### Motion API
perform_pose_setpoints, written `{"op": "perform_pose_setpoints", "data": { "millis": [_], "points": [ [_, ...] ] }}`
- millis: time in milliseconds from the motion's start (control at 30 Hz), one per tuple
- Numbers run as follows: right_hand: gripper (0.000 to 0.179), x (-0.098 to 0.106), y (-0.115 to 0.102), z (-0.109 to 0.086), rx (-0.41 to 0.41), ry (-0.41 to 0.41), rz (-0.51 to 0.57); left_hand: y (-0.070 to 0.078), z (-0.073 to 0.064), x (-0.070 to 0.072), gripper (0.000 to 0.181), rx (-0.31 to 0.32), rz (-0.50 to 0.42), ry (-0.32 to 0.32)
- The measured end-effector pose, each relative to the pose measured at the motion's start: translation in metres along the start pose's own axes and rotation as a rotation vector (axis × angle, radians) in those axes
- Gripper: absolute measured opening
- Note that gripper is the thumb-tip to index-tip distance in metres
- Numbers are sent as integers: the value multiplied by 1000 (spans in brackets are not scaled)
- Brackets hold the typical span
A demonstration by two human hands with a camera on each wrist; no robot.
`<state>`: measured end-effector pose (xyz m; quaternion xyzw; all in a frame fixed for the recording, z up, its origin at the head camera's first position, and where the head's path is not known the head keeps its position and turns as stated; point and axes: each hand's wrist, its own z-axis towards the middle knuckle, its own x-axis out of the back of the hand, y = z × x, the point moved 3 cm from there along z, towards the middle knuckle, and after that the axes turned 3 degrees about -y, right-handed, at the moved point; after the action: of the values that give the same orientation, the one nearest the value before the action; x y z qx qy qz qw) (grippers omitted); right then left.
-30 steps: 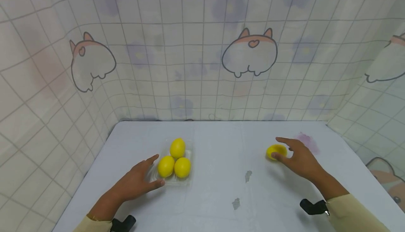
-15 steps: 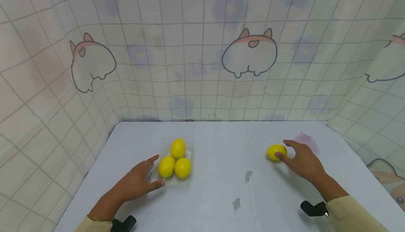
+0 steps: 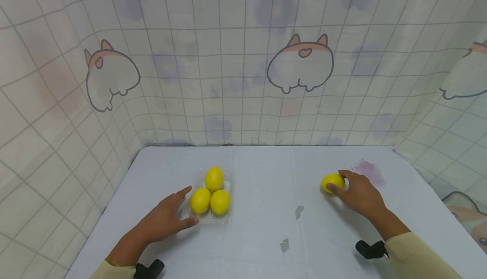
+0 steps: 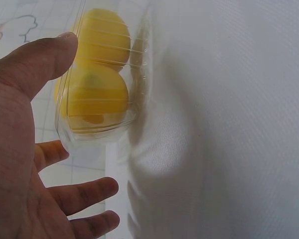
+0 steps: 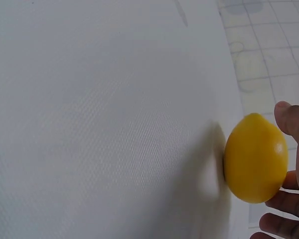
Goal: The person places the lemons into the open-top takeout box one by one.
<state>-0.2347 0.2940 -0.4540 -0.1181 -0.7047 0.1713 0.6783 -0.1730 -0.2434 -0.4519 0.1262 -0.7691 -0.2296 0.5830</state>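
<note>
In the head view, a clear plastic tray on the left of the table holds three yellow lemons. My left hand lies along the tray's left side with fingers spread; in the left wrist view its thumb overlaps the tray wall. On the right, a single lemon sits on the table. Around it stands my right hand, thumb at the near side and forefinger at the far edge. In the right wrist view the fingers are at the lemon's lower end, and the palm stays apart from it.
A white cloth covers the table, with two grey patches near the middle and a pinkish stain beyond the right hand. Curtains with a grid and animal print hang behind and at both sides.
The right hand drew back slightly from the single lemon, then moved in closer around it. The left hand and the tray have kept their place.
</note>
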Motion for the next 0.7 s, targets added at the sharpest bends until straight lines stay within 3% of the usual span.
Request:
{"op": "perform_pose_setpoints", "data": {
  "millis": [267,700],
  "points": [
    [82,-2,-5,3,46,18,-21,-2,1,-1,104,3,3,-2],
    [87,-5,-4,7,-13,-1,-22,-2,0,0,103,-22,3,0]
  ]
}}
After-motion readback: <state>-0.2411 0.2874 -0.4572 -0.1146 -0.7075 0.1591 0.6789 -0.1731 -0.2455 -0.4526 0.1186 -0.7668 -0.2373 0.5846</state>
